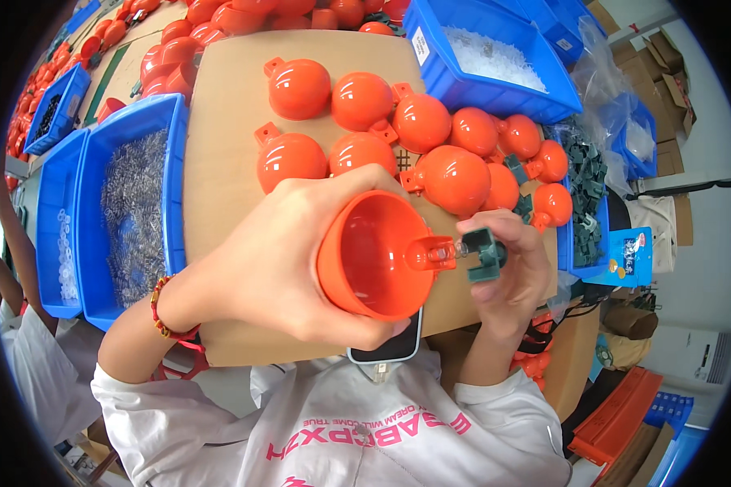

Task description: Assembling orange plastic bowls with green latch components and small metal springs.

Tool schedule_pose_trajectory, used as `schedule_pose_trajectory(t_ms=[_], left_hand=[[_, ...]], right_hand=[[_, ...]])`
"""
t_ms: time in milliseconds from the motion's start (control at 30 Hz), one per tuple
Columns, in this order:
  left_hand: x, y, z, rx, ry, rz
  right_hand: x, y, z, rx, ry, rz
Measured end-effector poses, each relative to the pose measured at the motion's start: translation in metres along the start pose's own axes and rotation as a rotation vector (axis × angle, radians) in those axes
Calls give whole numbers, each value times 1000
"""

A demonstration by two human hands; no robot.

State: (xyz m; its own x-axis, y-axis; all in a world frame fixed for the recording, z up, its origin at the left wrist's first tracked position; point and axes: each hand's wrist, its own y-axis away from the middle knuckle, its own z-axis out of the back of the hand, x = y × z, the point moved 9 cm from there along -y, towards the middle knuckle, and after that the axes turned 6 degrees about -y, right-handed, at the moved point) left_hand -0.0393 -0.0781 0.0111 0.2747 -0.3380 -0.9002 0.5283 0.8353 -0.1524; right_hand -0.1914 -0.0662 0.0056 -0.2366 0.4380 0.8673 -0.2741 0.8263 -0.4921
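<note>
My left hand (280,260) is wrapped round a glossy orange plastic cup (378,284), its open mouth facing up. A small orange tab with a slot juts from the cup's right side. Between thumb and fingers, my right hand (518,272) grips a dark green plastic clip (485,258) close to that tab. A small coil spring (462,248) shows in the narrow space between tab and clip; how it is seated I cannot make out. Just beyond my hands, several orange cups (300,88) lie dome up on the cardboard (227,105), some with green clips beside them.
At left stand a blue bin of metal springs (175,162) and a narrower blue bin of small white parts (67,300). A blue bin of clear pieces (439,69) is at the back right. Green clips fill a bin (586,203) at right. A phone (390,345) lies below the cup.
</note>
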Motion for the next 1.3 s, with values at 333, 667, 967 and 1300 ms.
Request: schedule_pose_trajectory(t_ms=[333,667,967,1300], left_hand=[[-5,5,0,34,-36,-40],[-3,5,-1,40,-58,-42],[-4,3,-4,49,-80,-83],[-8,4,-3,25,-21,-139]], right_hand=[[3,-1,-9,16,214,-45],[15,-1,-14,15,405,30],[8,-7,-18,95,403,-85],[21,-13,-23,163,341,-17]])
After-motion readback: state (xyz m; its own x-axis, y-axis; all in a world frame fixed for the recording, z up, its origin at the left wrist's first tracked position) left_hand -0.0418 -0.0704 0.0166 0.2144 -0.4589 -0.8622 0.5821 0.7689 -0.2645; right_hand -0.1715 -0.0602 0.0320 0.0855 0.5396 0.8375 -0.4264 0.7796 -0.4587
